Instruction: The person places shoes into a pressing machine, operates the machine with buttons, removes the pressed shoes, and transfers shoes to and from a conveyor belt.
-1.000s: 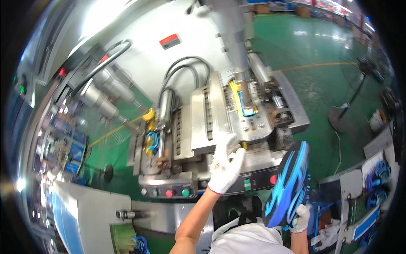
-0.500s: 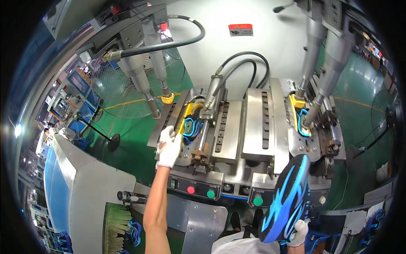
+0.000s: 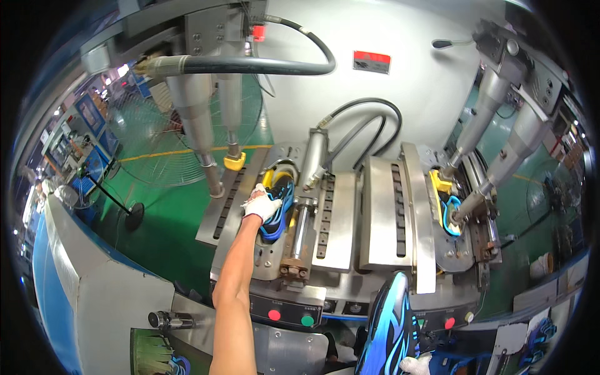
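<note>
My left hand (image 3: 261,207), in a white glove, grips a black and blue sports shoe (image 3: 272,230) from its left side. That shoe lies on the left station of a metal pressing machine, against a yellow pad (image 3: 269,179). Low in the picture, my right hand (image 3: 415,365), also gloved, holds another black and blue shoe (image 3: 384,328), its patterned sole facing up. Part of this shoe and hand is cut off by the lower edge. A third shoe (image 3: 451,215) sits under the rods in the right station, partly hidden.
Thick metal rods (image 3: 195,119) with a black hose (image 3: 256,65) hang over the left station. Steel blocks (image 3: 382,212) stand between the stations. Along the front runs a panel with a red button (image 3: 274,315) and a green button (image 3: 307,321). A fan (image 3: 134,215) stands at the left.
My left hand has moved from beside the left station onto its shoe and closed on it. The shoe in my right hand has shifted lower and left in the picture. The view has shifted.
</note>
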Demonstrator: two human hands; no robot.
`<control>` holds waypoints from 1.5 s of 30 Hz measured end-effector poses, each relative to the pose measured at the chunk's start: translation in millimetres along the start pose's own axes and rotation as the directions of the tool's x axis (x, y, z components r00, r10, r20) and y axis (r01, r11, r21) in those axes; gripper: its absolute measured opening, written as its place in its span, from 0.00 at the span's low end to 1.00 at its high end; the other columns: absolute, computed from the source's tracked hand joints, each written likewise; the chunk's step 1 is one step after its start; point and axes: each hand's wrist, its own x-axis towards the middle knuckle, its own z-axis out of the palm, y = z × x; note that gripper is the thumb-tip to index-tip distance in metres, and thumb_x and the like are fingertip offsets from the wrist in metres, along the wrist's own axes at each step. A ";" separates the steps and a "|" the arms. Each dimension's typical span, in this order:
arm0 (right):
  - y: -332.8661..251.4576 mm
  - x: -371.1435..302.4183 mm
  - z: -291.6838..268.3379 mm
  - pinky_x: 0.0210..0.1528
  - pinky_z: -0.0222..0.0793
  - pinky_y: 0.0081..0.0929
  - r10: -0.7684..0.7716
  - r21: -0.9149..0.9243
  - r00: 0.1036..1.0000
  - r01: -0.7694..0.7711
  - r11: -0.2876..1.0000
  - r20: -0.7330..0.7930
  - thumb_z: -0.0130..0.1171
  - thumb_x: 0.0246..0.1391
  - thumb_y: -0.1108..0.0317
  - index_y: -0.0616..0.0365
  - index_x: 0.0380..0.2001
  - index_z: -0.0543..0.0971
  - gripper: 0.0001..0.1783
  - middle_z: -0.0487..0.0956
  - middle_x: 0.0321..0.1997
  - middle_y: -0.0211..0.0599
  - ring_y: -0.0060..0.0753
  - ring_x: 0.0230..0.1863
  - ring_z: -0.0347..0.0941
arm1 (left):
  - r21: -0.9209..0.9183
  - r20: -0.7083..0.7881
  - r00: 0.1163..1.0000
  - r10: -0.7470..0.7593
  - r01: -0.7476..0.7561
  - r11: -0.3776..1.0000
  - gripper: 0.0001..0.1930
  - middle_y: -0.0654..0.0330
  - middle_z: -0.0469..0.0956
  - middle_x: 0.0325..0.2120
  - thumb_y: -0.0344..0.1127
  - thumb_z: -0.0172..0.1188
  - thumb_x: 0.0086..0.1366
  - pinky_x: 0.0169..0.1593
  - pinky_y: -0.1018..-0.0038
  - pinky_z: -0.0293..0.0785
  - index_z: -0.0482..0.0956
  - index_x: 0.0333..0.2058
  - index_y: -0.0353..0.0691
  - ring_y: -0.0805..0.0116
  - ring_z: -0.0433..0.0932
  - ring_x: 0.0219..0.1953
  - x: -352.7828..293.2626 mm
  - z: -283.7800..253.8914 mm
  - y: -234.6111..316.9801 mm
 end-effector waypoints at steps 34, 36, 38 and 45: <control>-107.0 404.7 462.1 0.35 0.77 0.41 -0.033 -0.768 0.821 0.547 0.334 0.570 0.68 0.56 0.57 0.50 0.35 0.81 0.11 0.80 0.29 0.32 0.35 0.29 0.75 | -0.608 -0.304 0.130 -0.944 0.737 0.297 0.33 0.46 0.79 0.48 0.35 0.76 0.53 0.54 0.60 0.77 0.73 0.56 0.35 0.48 0.81 0.48 -733.2 187.0 -138.3; -115.7 395.1 457.6 0.34 0.77 0.38 -0.009 -0.637 0.865 0.377 0.672 0.502 0.68 0.59 0.56 0.54 0.39 0.78 0.15 0.78 0.30 0.31 0.30 0.26 0.74 | -0.685 -0.332 0.136 -0.933 0.645 0.338 0.34 0.46 0.79 0.47 0.38 0.75 0.55 0.53 0.60 0.77 0.70 0.59 0.37 0.49 0.82 0.48 -744.4 200.4 -157.5; -153.5 385.0 440.2 0.36 0.77 0.33 -0.199 -0.633 0.798 0.579 0.513 0.569 0.68 0.59 0.52 0.58 0.46 0.79 0.22 0.82 0.38 0.36 0.31 0.32 0.79 | -0.645 -0.260 0.174 -0.950 0.701 0.305 0.35 0.47 0.81 0.47 0.42 0.75 0.56 0.53 0.60 0.77 0.69 0.59 0.38 0.49 0.83 0.47 -722.2 199.7 -166.8; 59.2 132.9 283.8 0.79 0.43 0.42 -0.191 -0.260 0.228 0.953 -0.158 0.955 0.67 0.58 0.51 0.64 0.77 0.48 0.55 0.50 0.80 0.59 0.54 0.81 0.46 | -0.683 -0.221 -0.047 -0.974 0.720 0.120 0.32 0.47 0.82 0.46 0.39 0.73 0.56 0.55 0.63 0.75 0.70 0.57 0.37 0.52 0.82 0.48 -781.1 173.6 -139.1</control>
